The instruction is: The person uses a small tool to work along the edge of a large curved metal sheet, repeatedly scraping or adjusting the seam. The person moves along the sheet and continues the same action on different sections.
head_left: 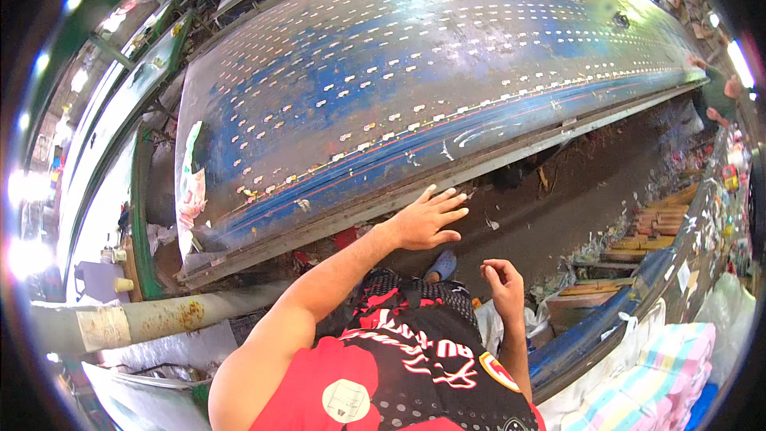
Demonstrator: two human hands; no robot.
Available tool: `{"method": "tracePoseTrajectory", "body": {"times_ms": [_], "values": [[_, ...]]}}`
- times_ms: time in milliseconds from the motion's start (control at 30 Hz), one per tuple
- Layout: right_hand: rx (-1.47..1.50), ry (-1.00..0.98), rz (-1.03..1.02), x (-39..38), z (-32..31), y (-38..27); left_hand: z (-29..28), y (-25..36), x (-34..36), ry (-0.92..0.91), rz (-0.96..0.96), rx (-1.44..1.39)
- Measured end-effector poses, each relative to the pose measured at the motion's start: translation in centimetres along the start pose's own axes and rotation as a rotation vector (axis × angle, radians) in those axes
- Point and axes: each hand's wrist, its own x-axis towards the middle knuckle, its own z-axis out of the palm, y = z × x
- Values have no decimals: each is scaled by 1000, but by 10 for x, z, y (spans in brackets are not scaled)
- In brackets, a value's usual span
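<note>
My left hand [432, 219] is stretched out over the near metal edge rail [335, 233] of a long table. Its fingers are spread and hold nothing. The blue-grey tabletop [319, 124] is covered with rows of small white pieces, and blue bands with thin red lines run along its near side. Close to my body on the right, my right hand [504, 283] hangs in the air with its fingers curled in. Nothing shows in it. At the table's left end lies a crumpled pink and white scrap [192, 199].
A thick rusty pipe [171, 318] runs at lower left. Wooden slats [630, 251] and a blue beam [586, 327] lie on the right, near a pastel checked fabric bundle [658, 375]. Another person [718, 96] stands at the table's far right end. Scraps litter the dark floor [558, 207].
</note>
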Motion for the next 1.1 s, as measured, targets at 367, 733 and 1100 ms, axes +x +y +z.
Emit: {"method": "tracePoseTrajectory", "body": {"times_ms": [367, 733, 1100], "values": [[86, 93, -95, 6, -58, 35, -83, -182, -238, -32, -1293, 416], [-145, -76, -111, 62, -49, -21, -23, -71, -24, -23, -280, 202], [-44, 199, 20, 23, -41, 21, -114, -310, -280, 267, -1687, 496]]}}
